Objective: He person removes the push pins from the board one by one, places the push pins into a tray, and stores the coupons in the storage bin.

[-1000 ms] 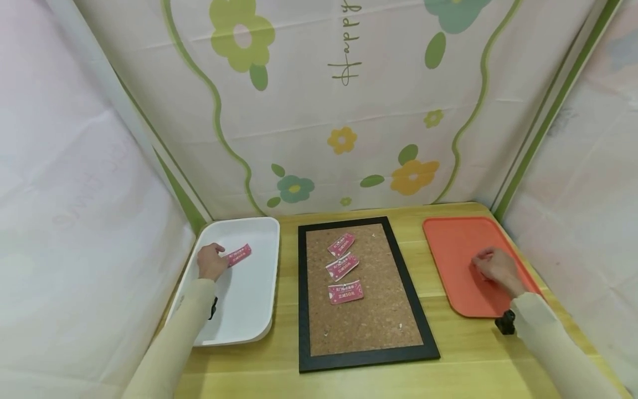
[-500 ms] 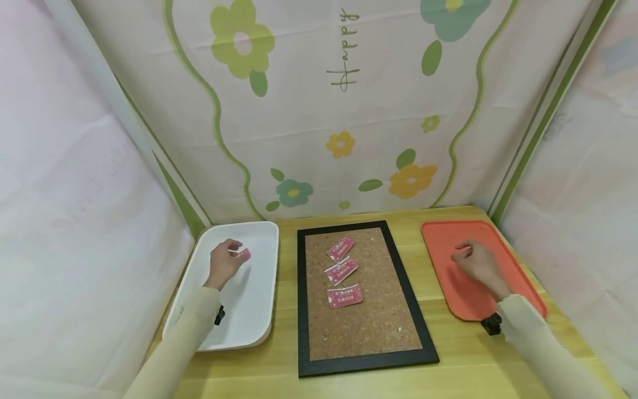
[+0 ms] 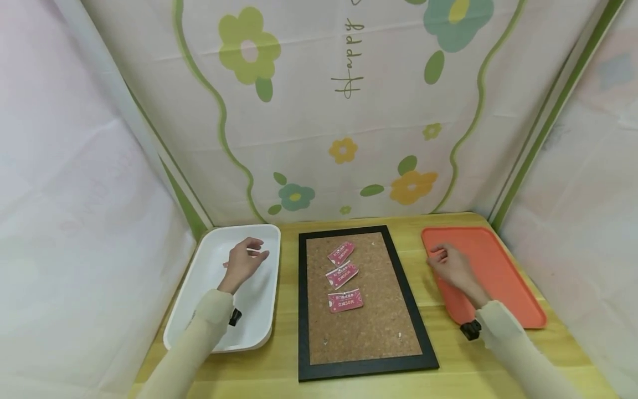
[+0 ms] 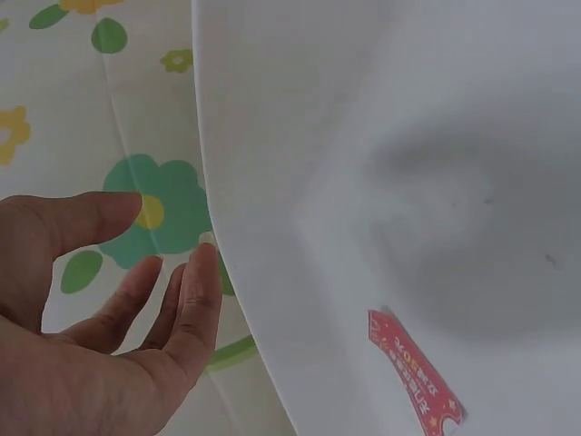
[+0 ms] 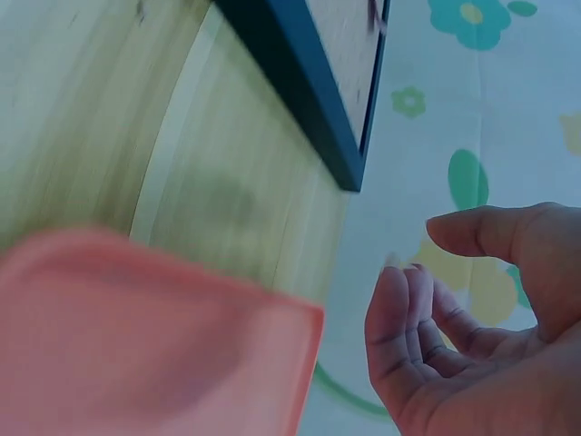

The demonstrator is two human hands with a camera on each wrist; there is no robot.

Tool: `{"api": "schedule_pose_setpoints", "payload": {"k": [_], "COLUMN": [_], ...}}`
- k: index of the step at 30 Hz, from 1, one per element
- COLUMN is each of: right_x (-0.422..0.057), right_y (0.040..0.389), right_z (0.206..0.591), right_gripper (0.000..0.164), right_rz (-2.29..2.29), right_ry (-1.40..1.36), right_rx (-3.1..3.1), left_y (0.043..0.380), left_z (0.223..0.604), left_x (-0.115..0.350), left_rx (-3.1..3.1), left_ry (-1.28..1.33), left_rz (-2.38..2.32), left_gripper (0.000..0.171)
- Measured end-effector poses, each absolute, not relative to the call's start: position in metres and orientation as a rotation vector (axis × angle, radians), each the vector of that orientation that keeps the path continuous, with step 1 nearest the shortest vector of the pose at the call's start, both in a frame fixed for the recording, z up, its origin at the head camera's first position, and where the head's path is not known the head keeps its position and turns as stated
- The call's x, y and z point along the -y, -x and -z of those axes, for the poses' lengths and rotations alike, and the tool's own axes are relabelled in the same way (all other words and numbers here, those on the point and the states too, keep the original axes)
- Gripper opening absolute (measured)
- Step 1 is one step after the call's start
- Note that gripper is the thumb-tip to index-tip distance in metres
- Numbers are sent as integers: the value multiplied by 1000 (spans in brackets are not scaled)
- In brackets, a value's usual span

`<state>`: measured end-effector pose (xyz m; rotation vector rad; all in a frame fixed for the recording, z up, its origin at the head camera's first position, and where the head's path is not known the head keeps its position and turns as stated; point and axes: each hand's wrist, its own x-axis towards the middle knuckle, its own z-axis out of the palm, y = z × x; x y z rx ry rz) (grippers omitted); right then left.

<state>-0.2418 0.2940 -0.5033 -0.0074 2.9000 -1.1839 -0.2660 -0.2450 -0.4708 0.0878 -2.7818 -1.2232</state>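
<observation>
Pink printed slip [image 4: 413,372] lies in the white tray [image 3: 261,305], far half, mostly hidden behind the left hand [image 3: 243,265] in head view. Left wrist view shows it flat-ish, touching no hand.

Change over the last half second: left hand has moved right, off the slip; right hand [image 3: 452,269] has moved left, now over the orange tray's [image 3: 505,277] left rim. Both have come in toward the corkboard [image 3: 371,310]. My read: slip let go, both hands free to work.

Fingers: apart from the thumb on both hands, nothing held.

Three similar slips sit on the board's cork, left of middle, far to centre. Small pale bits near its corners, too small to identify.

Edges: white tray has raised walls, mind the right one. Board frame is low, orange rim low too. Wood surface [image 3: 288,310] strip left of the board is narrow; right-hand gap widens toward the far end.
</observation>
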Motion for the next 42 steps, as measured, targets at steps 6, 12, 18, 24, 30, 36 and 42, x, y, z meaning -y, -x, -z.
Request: {"api": "schedule_pose_setpoints", "payload": {"k": [6,12,18,24,30,36,42], "right_x": [-276,-254,-232,-210,-193,-175,-159], "right_y": [243,240,233,228,225,224,222], "right_z": [504,503,499,498,503,508,511], "right_gripper": [45,39,36,27,28,26,22], "right_rz": [1205,1288,1303,1366,1293,1326,1296], "right_ry": [18,95,163,210,257,351,438], "right_rx": [-2891,-2854,-2834,-2777,-2807,-2782,-2778], "left_y": [262,253,245,233,222,214,208], "left_z": [469,465,460,458,462,468,475], "left_x": [226,205,181,162,146,131,120], "left_rx": [2761,2770,2771,2786,2815,2871,2945], "left_ry": [-20,95,171,207,332,385,375], "left_rz": [1301,1348,1394,1413,1401,1332,1342], "left_gripper": [36,36,35,36,33,33,36]}}
